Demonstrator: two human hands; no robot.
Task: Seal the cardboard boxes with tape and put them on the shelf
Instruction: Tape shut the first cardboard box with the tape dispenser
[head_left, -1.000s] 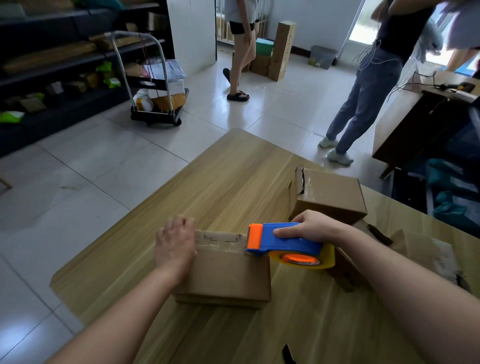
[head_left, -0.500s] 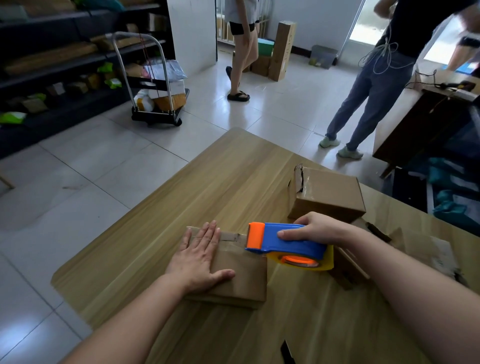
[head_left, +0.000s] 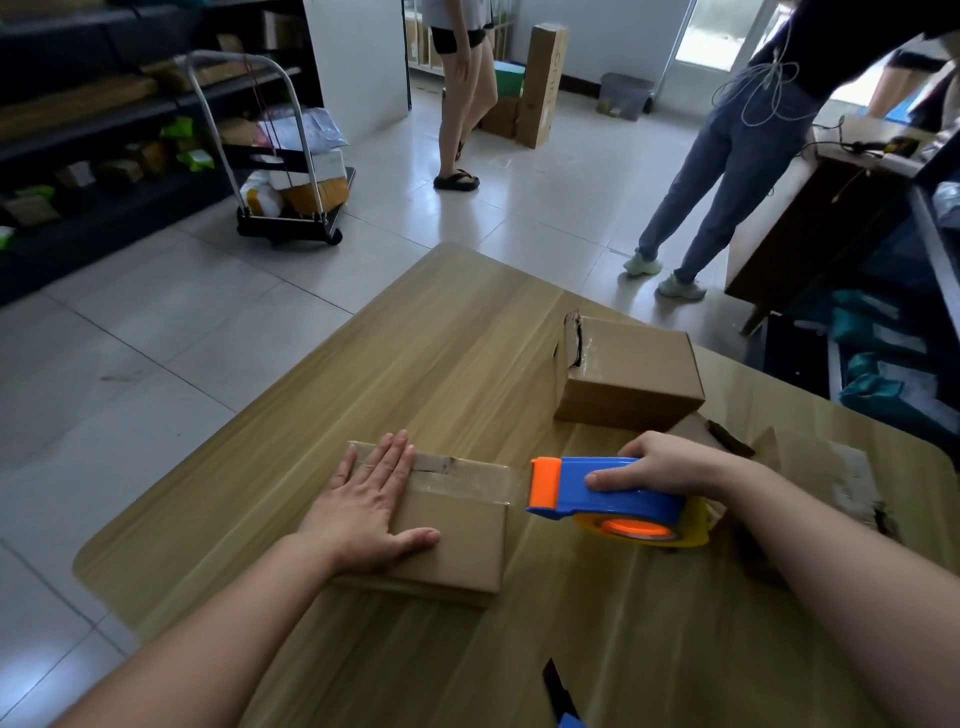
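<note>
At ten o'clock in the view, a dark shelf (head_left: 78, 130) is standing along the wall with parcels on it. A loaded trolley (head_left: 291, 171) is sitting at eleven o'clock, just beside the shelf.

On the wooden table (head_left: 415, 338), the left hand (head_left: 371, 499) is lying flat with its fingers straight, pressing on top of a flat cardboard box (head_left: 457, 535) at seven o'clock from the table's middle. Its fingertips are reaching the far edge, and clear tape (head_left: 457, 483) is running across the lid.

At three o'clock from that box, just beside its right edge, the right hand (head_left: 660, 462) is gripping a blue tape dispenser (head_left: 608, 493) with its fingers curled round the body. The dispenser's orange nose is pointing to nine o'clock, toward the box; I cannot tell whether it is touching.

A second cardboard box (head_left: 628, 374), torn at its left flap, is sitting at twelve o'clock from the dispenser, well apart from the first box. Flattened cardboard (head_left: 831, 467) is lying at the table's three o'clock.

Beyond the table, one person (head_left: 462, 104) is standing at twelve o'clock and another in jeans (head_left: 727, 171) at one o'clock.
</note>
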